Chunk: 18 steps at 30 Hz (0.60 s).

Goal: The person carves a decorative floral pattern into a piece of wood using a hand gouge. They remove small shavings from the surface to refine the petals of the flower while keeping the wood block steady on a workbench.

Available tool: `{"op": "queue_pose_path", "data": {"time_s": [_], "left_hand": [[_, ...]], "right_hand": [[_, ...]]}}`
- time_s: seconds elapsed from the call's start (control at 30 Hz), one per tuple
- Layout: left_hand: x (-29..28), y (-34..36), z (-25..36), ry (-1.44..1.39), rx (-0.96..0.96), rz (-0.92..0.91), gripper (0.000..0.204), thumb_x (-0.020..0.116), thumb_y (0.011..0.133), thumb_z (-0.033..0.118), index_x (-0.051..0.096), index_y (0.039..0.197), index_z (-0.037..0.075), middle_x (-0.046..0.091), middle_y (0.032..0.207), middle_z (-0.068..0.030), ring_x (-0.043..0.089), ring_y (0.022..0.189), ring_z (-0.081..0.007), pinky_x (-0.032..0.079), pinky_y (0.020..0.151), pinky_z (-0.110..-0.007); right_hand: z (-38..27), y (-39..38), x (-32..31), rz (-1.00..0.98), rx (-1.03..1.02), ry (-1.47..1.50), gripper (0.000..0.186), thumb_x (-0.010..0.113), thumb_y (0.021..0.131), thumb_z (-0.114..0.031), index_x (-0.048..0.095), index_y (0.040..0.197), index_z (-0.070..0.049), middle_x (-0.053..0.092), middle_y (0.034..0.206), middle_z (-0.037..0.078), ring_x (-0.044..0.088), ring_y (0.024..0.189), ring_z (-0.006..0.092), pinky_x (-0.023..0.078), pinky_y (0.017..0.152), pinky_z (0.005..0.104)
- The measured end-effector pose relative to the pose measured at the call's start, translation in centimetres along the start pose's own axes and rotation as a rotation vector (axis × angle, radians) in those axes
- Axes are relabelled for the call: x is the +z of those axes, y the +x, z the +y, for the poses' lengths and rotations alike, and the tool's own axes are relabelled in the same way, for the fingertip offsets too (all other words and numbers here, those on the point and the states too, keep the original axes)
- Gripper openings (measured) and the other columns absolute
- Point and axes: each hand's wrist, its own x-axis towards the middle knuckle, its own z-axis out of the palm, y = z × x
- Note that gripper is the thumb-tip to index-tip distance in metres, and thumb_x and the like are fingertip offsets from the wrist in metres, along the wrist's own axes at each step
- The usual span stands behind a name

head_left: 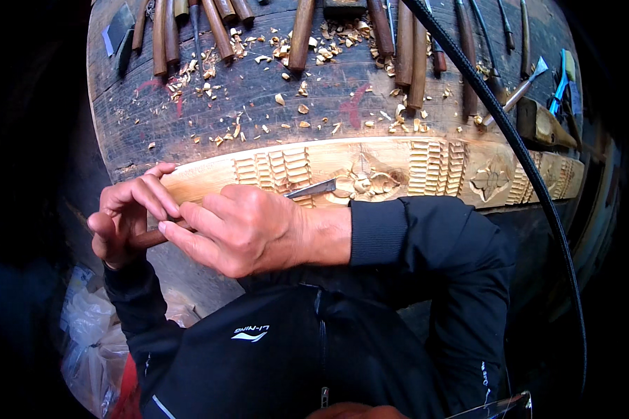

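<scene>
We see a long, pale wooden board (pixel 391 155) lying crosswise, plain toward its left end, then carved with alternating bands of stepped notches and raised floral or pointed motifs. Above it we observe a carving tool (pixel 316 188), held obliquely: its brown wooden handle slants to the lower left, its flat metal blade to the upper right, ending beside a floral motif; contact we cannot determine.
</scene>
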Motion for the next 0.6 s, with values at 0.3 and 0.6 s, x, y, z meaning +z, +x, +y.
{"op": "queue_pose_path", "data": {"time_s": [0.3,0.6], "left_hand": [[-2.3,2.3,-1.3,-0.025,-0.122,0.014,0.096,0.034,0.100,0.092,0.067,0.078,0.005,0.071,0.076,-0.0095,0.069,0.075,-0.0190,0.049,0.110,-0.042],[-3.3,4.9,-1.9,-0.058,-0.172,-0.024,0.094,0.036,0.103,0.089,0.062,0.073,0.004,0.067,0.073,-0.0105,0.069,0.072,-0.0182,0.061,0.086,-0.032]], "right_hand": [[0.8,0.4,0.8,-0.038,0.106,-0.078,0.037,0.072,0.089,-0.014,0.077,0.122,0.003,0.070,0.088,0.008,0.069,0.071,0.0176,0.054,0.055,0.0308],[1.5,0.4,1.2,-0.014,0.200,-0.070,0.042,0.074,0.088,-0.014,0.076,0.124,0.006,0.070,0.091,0.011,0.069,0.073,0.0204,0.056,0.058,0.0327]]}}
